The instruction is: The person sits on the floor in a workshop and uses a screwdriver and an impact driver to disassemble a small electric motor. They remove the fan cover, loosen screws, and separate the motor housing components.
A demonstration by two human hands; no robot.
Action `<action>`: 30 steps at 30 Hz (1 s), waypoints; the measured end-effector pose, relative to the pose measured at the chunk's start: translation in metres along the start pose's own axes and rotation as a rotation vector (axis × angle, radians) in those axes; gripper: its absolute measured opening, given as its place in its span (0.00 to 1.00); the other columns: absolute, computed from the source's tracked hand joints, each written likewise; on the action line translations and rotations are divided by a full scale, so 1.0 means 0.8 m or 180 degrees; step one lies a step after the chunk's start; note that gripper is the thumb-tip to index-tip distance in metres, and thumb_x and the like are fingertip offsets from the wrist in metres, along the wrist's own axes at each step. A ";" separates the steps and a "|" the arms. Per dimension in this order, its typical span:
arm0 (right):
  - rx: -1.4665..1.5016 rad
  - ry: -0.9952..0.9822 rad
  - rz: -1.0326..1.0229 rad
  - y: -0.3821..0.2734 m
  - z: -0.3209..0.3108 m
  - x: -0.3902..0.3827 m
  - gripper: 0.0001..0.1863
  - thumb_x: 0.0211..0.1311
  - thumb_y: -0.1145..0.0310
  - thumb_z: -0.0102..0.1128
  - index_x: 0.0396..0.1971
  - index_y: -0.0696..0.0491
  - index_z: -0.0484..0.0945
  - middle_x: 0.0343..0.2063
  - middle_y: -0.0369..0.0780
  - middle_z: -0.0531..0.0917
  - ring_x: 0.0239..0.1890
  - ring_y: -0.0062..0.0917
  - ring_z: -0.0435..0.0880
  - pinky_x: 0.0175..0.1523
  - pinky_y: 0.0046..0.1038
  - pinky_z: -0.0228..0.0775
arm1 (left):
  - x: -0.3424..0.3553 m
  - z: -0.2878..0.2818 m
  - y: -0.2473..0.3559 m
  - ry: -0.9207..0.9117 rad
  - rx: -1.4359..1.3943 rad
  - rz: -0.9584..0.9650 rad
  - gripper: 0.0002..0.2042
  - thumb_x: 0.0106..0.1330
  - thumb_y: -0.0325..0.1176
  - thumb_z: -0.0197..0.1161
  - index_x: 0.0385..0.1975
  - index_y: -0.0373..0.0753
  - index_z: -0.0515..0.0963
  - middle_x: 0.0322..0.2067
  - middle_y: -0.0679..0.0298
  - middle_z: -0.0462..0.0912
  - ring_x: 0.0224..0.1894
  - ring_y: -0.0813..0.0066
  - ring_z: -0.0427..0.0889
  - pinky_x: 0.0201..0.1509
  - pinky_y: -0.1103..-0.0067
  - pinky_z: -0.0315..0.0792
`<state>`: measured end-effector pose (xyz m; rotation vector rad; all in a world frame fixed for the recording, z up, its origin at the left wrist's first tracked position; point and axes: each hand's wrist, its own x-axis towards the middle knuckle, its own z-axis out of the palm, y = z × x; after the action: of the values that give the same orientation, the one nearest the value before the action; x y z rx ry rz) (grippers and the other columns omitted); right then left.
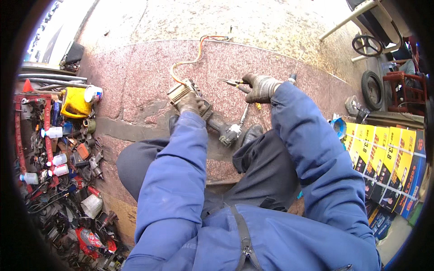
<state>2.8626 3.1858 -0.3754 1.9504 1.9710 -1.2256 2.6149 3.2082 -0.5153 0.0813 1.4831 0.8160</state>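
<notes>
My left hand [191,104], gloved, grips a ribbed metal housing [177,93] with orange and pale wires [195,58] running out across the floor. A dark metal arm extends from beside it to a dirty silver fitting [231,133] between my legs. My right hand [262,88], also gloved, is closed on pliers [231,82] pointing left, their jaws above the floor to the right of the housing. A long thin metal tool [244,115] lies below the right hand, beside a yellow-handled tool [258,107]. A dark cylindrical item [293,77] shows beyond that hand.
A heap of parts, bottles and a yellow container [74,102] fills the left. At right are yellow-blue cartons [386,167], a tire [371,90], a red wooden chair [402,90] and a pale tubular frame [343,25]. Pinkish worn flooring [117,77] stretches ahead.
</notes>
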 end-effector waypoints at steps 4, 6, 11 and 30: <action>0.0138 0.0011 0.0078 0.004 -0.001 -0.034 0.31 0.46 0.58 0.63 0.53 0.54 0.74 0.45 0.50 0.82 0.50 0.40 0.80 0.54 0.33 0.71 | 0.037 -0.025 0.031 0.0279 0.0010 0.0624 0.11 0.64 0.38 0.64 0.36 0.37 0.76 0.23 0.66 0.76 0.18 0.76 0.73 0.13 0.78 0.71; 0.0226 0.0076 0.0103 0.003 -0.005 -0.040 0.33 0.45 0.59 0.63 0.55 0.54 0.73 0.47 0.51 0.80 0.52 0.41 0.79 0.56 0.33 0.69 | 0.060 -0.020 0.046 0.0377 0.0158 0.0828 0.12 0.62 0.38 0.65 0.36 0.35 0.76 0.24 0.65 0.77 0.19 0.74 0.74 0.15 0.77 0.72; 0.0408 0.0048 0.0346 0.008 -0.018 -0.033 0.40 0.44 0.60 0.68 0.60 0.56 0.67 0.50 0.48 0.80 0.55 0.36 0.78 0.60 0.31 0.68 | 0.108 0.000 0.071 0.0729 0.0699 0.1079 0.15 0.60 0.38 0.67 0.36 0.32 0.75 0.28 0.60 0.77 0.23 0.72 0.76 0.19 0.75 0.73; 0.0854 0.0054 0.0326 0.041 -0.040 0.032 0.40 0.45 0.58 0.65 0.60 0.58 0.67 0.52 0.53 0.77 0.56 0.42 0.76 0.61 0.34 0.67 | 0.120 0.048 0.070 0.0639 0.0513 0.0957 0.16 0.70 0.43 0.53 0.32 0.34 0.77 0.16 0.66 0.74 0.14 0.76 0.69 0.15 0.78 0.64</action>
<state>2.9011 3.2197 -0.3839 2.1576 1.7659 -1.5175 2.6134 3.3158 -0.5615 0.3591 1.7514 0.9653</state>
